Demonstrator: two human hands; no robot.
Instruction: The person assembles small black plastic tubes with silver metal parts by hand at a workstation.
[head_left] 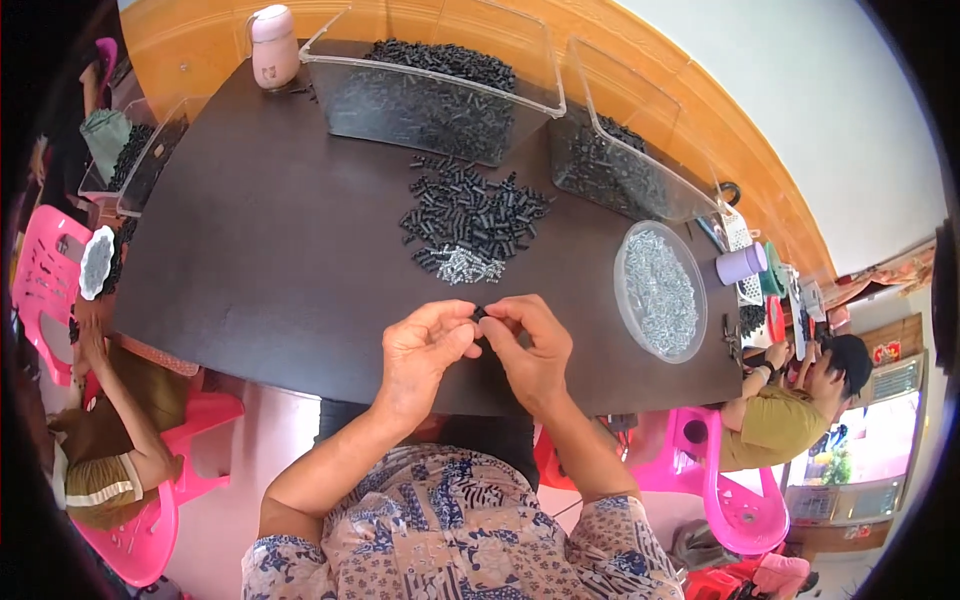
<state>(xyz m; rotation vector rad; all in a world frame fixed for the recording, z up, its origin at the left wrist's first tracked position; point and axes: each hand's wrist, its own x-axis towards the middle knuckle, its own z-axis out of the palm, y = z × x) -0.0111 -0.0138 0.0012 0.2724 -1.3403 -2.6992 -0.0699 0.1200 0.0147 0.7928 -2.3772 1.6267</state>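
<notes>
Desk point(250, 230): smooth, low sheen. Heaped black parts point(475, 208): matt, ridged, plastic-looking. Silvery parts point(470, 266): bright, metallic. Tub point(350, 110): clear plastic, glossy rim. Round dish point(627, 300): clear, smooth plastic. Pink chair point(745, 515): moulded plastic, glossy. Patterned shirt point(450, 530): matt, soft-looking cloth. Orange panelling point(190, 40): wood-look, varnished sheen.

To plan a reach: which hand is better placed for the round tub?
Probably the right hand: it is nearer the round tub than the left hand, though both seem to hold a small black piece.
</notes>
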